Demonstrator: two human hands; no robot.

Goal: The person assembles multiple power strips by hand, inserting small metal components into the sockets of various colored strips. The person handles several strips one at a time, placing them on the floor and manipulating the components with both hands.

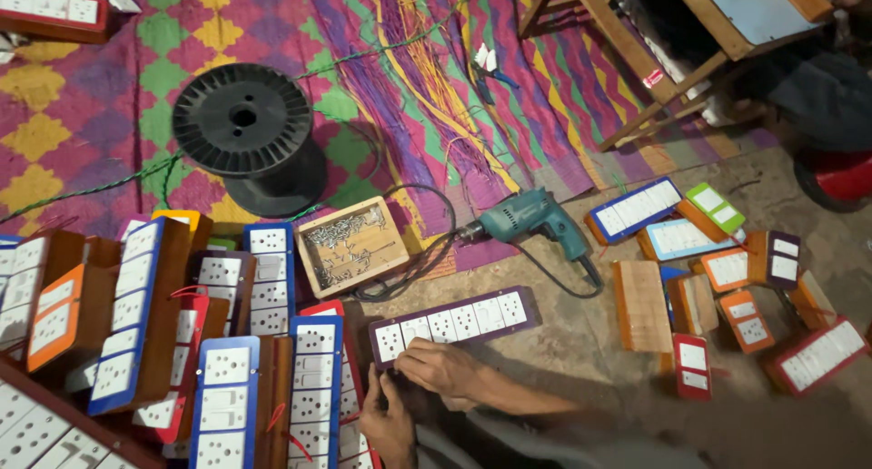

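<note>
Hands: I see both at the near edge of the purple socket strip (pixel 451 324), which lies flat on the bare floor.
Left hand (pixel 389 424): just below the strip's left end, fingers curled at its lower corner; I cannot tell whether it grips anything.
Right hand (pixel 442 369): fingers bent and resting on the strip's lower edge, near its left third.
Left of the strip: I count many blue, red and orange socket boards (pixel 218 342) stacked on edge.
Above-left of the strip: a black empty spool (pixel 243 117) on the patterned mat (pixel 82 106); nearer, a wooden tray of screws (pixel 351 244).
Above-right of the strip: a teal power drill (pixel 534 219), its cord looping toward the strip.
Right of the strip: loose small boards (pixel 727 269) scattered on the floor.
</note>
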